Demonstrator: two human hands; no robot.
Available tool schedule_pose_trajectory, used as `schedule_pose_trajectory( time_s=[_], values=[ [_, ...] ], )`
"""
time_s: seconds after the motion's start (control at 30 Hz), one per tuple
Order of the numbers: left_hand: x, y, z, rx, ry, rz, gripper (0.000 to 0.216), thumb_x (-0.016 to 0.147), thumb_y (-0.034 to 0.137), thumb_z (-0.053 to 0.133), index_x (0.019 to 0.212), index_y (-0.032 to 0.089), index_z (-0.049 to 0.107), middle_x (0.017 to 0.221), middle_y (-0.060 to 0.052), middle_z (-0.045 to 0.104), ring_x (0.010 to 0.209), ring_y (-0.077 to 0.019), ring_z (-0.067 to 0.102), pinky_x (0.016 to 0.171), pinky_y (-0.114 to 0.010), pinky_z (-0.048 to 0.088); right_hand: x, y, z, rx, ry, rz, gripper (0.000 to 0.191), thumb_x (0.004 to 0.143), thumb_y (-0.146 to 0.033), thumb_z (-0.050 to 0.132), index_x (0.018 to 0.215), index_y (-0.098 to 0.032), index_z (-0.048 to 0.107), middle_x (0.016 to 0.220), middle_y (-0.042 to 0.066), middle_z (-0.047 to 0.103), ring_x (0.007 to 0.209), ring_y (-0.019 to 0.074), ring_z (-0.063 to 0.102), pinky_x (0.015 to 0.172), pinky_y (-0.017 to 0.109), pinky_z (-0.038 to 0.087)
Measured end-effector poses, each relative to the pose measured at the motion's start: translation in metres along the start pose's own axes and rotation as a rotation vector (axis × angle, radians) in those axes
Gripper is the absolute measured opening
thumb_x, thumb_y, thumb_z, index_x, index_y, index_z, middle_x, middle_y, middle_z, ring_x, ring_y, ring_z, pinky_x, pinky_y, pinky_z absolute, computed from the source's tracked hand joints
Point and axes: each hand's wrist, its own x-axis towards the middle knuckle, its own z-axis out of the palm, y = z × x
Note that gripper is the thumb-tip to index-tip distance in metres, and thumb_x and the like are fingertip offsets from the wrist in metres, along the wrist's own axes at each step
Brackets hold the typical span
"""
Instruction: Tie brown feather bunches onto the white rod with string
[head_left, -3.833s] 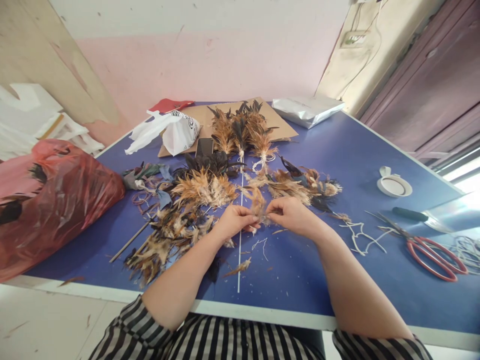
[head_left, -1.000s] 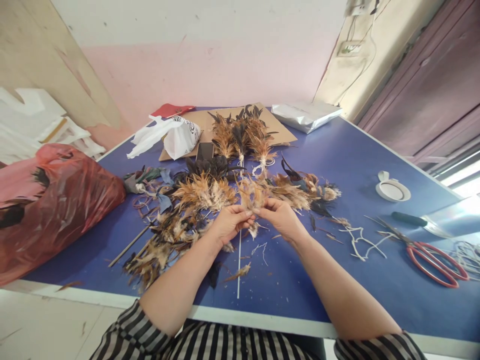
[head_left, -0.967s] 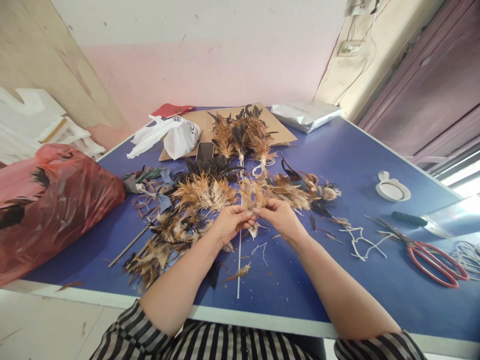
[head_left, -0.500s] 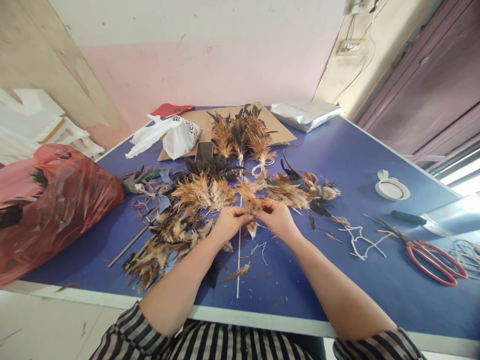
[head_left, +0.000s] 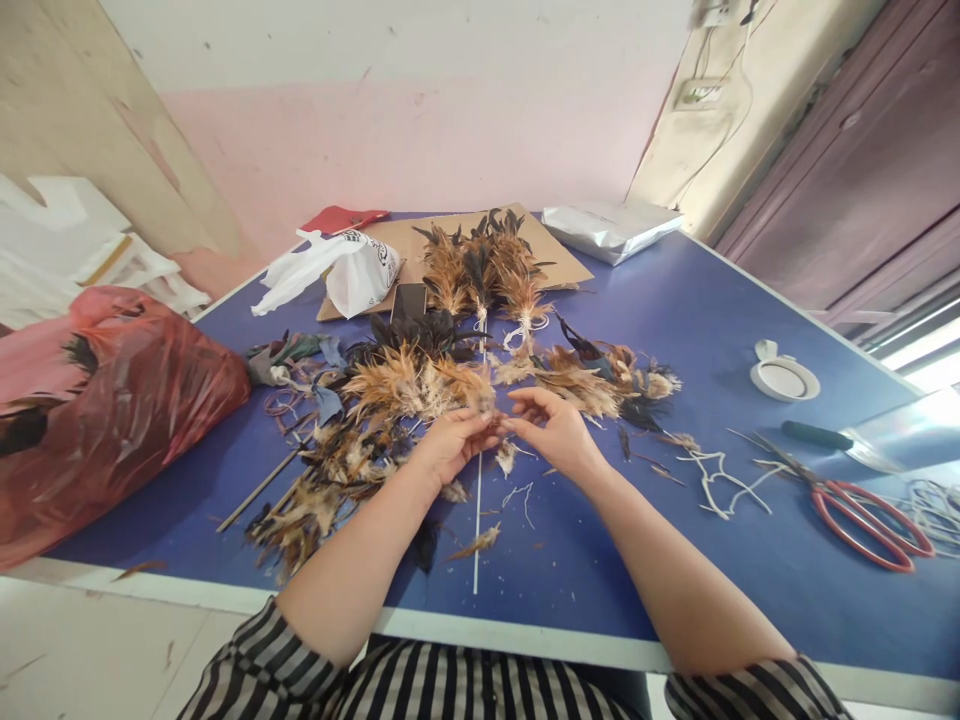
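my left hand [head_left: 452, 446] pinched feather tuft [head_left: 482, 396] | right hand [head_left: 556, 430] half-open, nothing visibly held | tuft seemed light, fragile, best gripped by base

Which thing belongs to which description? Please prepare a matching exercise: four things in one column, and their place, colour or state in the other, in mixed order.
Things:
1. left hand
2. scissors
3. phone
4. silver pack

Descriptions:
A. dark, beside the white bag
B. at the far side, right of the cardboard
C. pinches feathers
D. red-handled

Pairs: 1-C, 2-D, 3-A, 4-B
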Motion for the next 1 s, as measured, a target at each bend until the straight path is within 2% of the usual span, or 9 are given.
schedule_pose_trajectory(
  time_s=[0.13, 0.23, 0.47, 0.6, 0.73, 0.87, 0.93, 1.0],
  values=[
    [0.002, -0.001, -0.004, -0.101, -0.025, -0.039, 0.016, 0.07, 0.015, 0.064, 0.084, 0.01, 0.067, 0.091, -0.01, 0.067, 0.076, -0.0133, 0.063, 0.069, -0.023, 0.05, -0.005, -0.004, 0.002, -0.32, -0.005, -0.178, 0.048, 0.068, -0.03, 0.064, 0.112, -0.019, 0.05, 0.089, 0.004, 0.059, 0.075, 0.0163, 0.055, 0.072, 0.031, 0.043],
    [0.001, -0.004, -0.003, -0.099, -0.036, -0.059, 0.017, 0.07, 0.016, 0.065, 0.085, 0.01, 0.067, 0.09, -0.009, 0.067, 0.075, -0.0125, 0.062, 0.069, -0.023, 0.05, -0.006, -0.007, 0.005, -0.526, -0.008, -0.225, 0.054, 0.069, -0.032, 0.063, 0.118, -0.018, 0.045, 0.089, 0.006, 0.06, 0.08, 0.0206, 0.055, 0.074, 0.034, 0.04],
    [-0.003, -0.007, 0.004, 0.005, -0.077, -0.04, 0.019, 0.065, 0.021, 0.07, 0.079, 0.008, 0.068, 0.084, -0.01, 0.067, 0.071, -0.0124, 0.061, 0.07, -0.024, 0.049, -0.006, -0.008, 0.003, -0.639, -0.004, -0.234, 0.05, 0.07, -0.028, 0.061, 0.117, -0.017, 0.046, 0.085, 0.006, 0.06, 0.08, 0.0211, 0.055, 0.074, 0.033, 0.037],
    [-0.005, -0.006, 0.006, 0.036, -0.068, -0.034, 0.022, 0.061, 0.022, 0.073, 0.075, 0.007, 0.068, 0.08, -0.01, 0.068, 0.068, -0.0131, 0.062, 0.069, -0.025, 0.049, -0.005, -0.007, -0.001, -0.598, -0.019, -0.207, 0.05, 0.068, -0.029, 0.064, 0.114, -0.017, 0.049, 0.082, 0.004, 0.061, 0.074, 0.0188, 0.055, 0.073, 0.033, 0.037],
    [-0.004, -0.007, 0.006, 0.057, -0.052, -0.026, 0.025, 0.058, 0.025, 0.075, 0.073, 0.007, 0.068, 0.075, -0.01, 0.068, 0.064, -0.0125, 0.062, 0.067, -0.024, 0.049, -0.003, -0.006, -0.003, -0.475, -0.057, -0.147, 0.038, 0.066, -0.028, 0.065, 0.101, -0.017, 0.058, 0.079, 0.004, 0.061, 0.074, 0.018, 0.055, 0.072, 0.032, 0.039],
    [-0.004, -0.007, 0.007, 0.139, -0.074, -0.007, 0.03, 0.058, 0.031, 0.074, 0.076, 0.008, 0.068, 0.071, -0.011, 0.067, 0.062, -0.0136, 0.062, 0.06, -0.023, 0.048, 0.0, -0.005, -0.009, -0.088, -0.211, 0.074, 0.029, 0.066, -0.034, 0.064, 0.088, -0.016, 0.064, 0.077, 0.003, 0.063, 0.069, 0.0151, 0.056, 0.063, 0.026, 0.042],
    [-0.006, -0.006, 0.008, 0.22, -0.101, 0.024, 0.031, 0.06, 0.035, 0.072, 0.077, 0.009, 0.068, 0.07, -0.01, 0.067, 0.062, -0.015, 0.063, 0.058, -0.023, 0.047, 0.001, -0.006, -0.012, 0.028, -0.218, 0.189, 0.026, 0.067, -0.036, 0.062, 0.083, -0.015, 0.065, 0.072, 0.002, 0.063, 0.064, 0.0141, 0.055, 0.06, 0.025, 0.042],
    [-0.008, -0.005, 0.011, 0.318, -0.127, 0.064, 0.031, 0.064, 0.038, 0.068, 0.076, 0.01, 0.069, 0.069, -0.01, 0.067, 0.061, -0.0151, 0.062, 0.057, -0.023, 0.046, 0.001, -0.009, -0.014, 0.076, -0.222, 0.227, 0.023, 0.068, -0.035, 0.06, 0.077, -0.015, 0.066, 0.066, 0.0, 0.063, 0.061, 0.0135, 0.055, 0.058, 0.024, 0.042]
  ],
)
